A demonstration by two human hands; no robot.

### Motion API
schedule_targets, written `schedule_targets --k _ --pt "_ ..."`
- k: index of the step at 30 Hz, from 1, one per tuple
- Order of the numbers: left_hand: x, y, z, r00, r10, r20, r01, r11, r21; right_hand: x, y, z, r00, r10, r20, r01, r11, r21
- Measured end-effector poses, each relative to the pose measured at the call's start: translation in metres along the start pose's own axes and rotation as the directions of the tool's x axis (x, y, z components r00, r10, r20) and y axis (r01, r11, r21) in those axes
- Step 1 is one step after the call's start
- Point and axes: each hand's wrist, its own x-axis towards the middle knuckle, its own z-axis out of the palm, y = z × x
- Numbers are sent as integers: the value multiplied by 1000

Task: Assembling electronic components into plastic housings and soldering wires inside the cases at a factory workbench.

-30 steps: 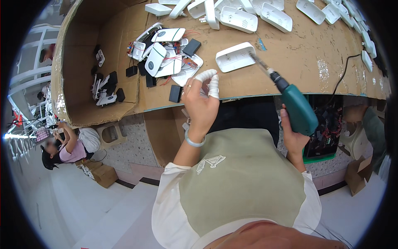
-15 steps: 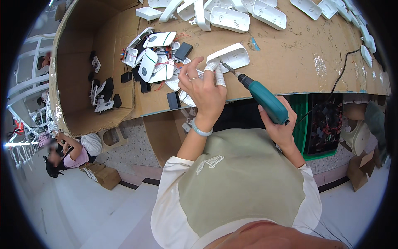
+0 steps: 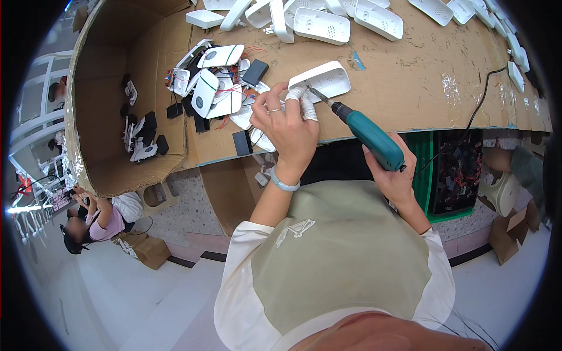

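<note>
My right hand (image 3: 395, 172) is closed round the body of a teal electric screwdriver (image 3: 374, 139). Its bit points up and left into a white plastic housing (image 3: 329, 82), an open oblong shell lying on the cardboard tabletop. At the near left end of that shell is my left hand (image 3: 287, 128), with white tape on its thumb and index finger. These two fingers come together right at the bit's tip; whatever they pinch is too small or hidden to name. The other fingers are loosely bent.
Left of my hands lies a heap of white covers (image 3: 221, 93) with wires and black blocks. A large open cardboard box (image 3: 132, 58) flanks it. More white shells (image 3: 322, 24) line the back. A black cable (image 3: 483, 102) crosses at right, above a green crate (image 3: 426, 169).
Hardly anything differs. The screwdriver and the housing appear slightly further left, along with the whole view; both hands keep their positions at the shell and the tool.
</note>
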Motion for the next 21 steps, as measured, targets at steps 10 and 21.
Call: schedule_targets --k 10,21 --pt "0 0 4 1000 14 -27 -14 1000 11 3 -7 -3 1000 -21 -13 21 999 -27" --pt "1 1 4 999 18 -32 -18 1000 10 2 -7 -3 1000 -1 7 1 1000 0"
